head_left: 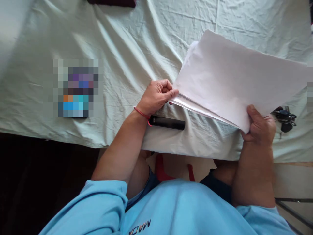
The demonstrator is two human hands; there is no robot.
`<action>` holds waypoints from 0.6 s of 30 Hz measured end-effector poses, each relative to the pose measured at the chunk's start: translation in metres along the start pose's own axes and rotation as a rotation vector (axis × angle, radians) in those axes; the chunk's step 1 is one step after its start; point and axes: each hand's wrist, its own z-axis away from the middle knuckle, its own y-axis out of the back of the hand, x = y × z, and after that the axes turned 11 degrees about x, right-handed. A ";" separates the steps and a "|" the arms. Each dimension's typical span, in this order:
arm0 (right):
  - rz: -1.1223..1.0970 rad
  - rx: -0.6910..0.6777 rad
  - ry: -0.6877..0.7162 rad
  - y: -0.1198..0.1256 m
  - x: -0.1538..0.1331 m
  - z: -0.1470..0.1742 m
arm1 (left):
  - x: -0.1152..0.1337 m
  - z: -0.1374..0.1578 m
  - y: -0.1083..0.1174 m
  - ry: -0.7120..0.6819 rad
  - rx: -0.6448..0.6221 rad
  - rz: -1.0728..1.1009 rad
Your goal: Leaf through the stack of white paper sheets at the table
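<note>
A stack of white paper sheets [234, 75] is held at a slant above the cloth-covered surface. My left hand [158, 94] pinches the stack's left corner between thumb and curled fingers. Part of a printed sheet shows at the edge beneath the blank top one. On the near right edge, my right hand [260, 125] grips the papers with its thumb on top and its fingers underneath, mostly hidden. A slim black case-like object [167, 122] lies under my left wrist, close to the red string round it.
A pale green cloth [122, 65] with wrinkles covers the surface. A bunch of keys [286, 119] lies right of my right hand. At left is a blurred, colourful rectangular object [75, 91]. A dark maroon item [111, 2] sits at the far edge.
</note>
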 end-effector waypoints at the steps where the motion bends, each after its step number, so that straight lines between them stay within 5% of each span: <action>1: 0.001 -0.003 0.001 0.000 0.000 0.000 | 0.000 0.000 0.000 -0.009 0.015 -0.016; 12: -0.021 0.020 -0.026 0.001 0.000 -0.001 | 0.004 -0.002 -0.001 0.073 -0.014 0.021; 18: -0.025 -0.017 0.008 -0.001 0.000 0.001 | 0.003 -0.001 -0.002 -0.004 0.039 -0.056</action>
